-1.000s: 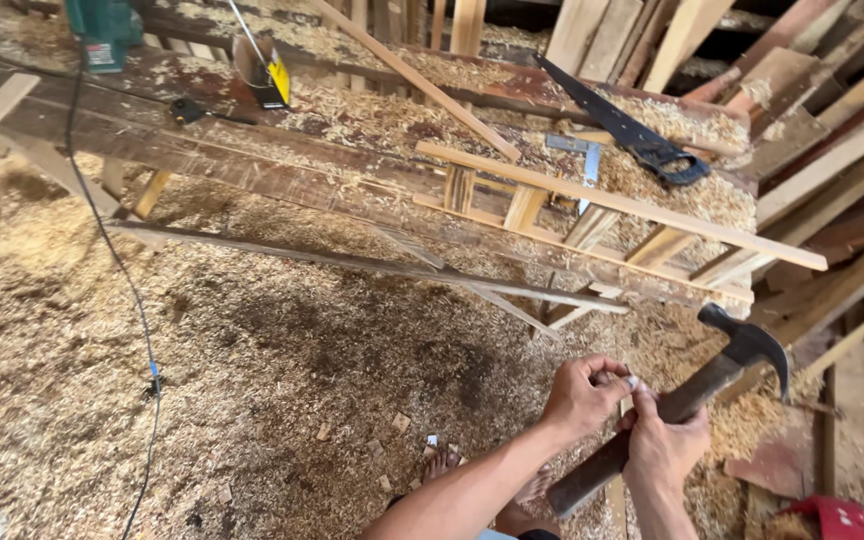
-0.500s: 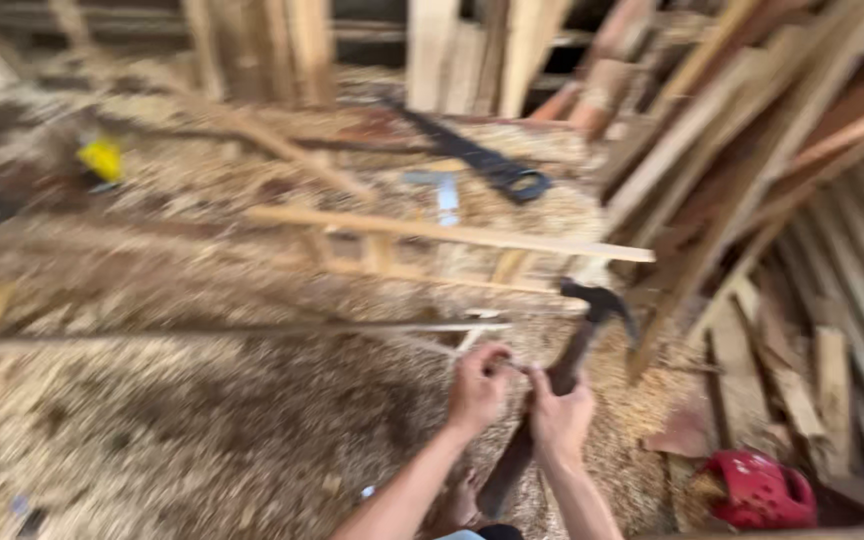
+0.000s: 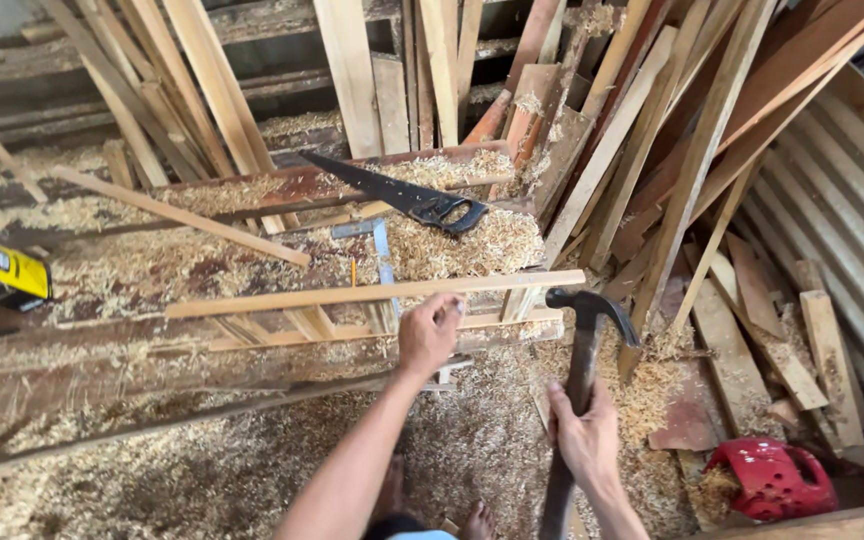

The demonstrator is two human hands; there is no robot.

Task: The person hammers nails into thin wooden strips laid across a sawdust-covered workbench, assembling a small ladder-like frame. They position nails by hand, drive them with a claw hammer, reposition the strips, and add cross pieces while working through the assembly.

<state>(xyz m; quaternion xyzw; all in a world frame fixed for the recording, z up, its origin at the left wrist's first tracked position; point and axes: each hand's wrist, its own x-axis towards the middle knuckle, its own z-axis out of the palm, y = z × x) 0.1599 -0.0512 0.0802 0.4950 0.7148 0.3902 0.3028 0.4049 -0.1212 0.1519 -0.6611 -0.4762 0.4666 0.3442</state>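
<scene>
The right hand (image 3: 584,437) grips a claw hammer (image 3: 580,370) upright by its handle, just right of the wooden slat (image 3: 372,293) on the sawdust-covered desk (image 3: 152,270). The left hand (image 3: 430,333) is clenched at that slat, contents unseen; fingers are best kept low and the first blows light.

R hand (image 3: 584,437) grips hammer (image 3: 580,352); L hand (image 3: 429,333) on wood strip (image 3: 352,295).
</scene>
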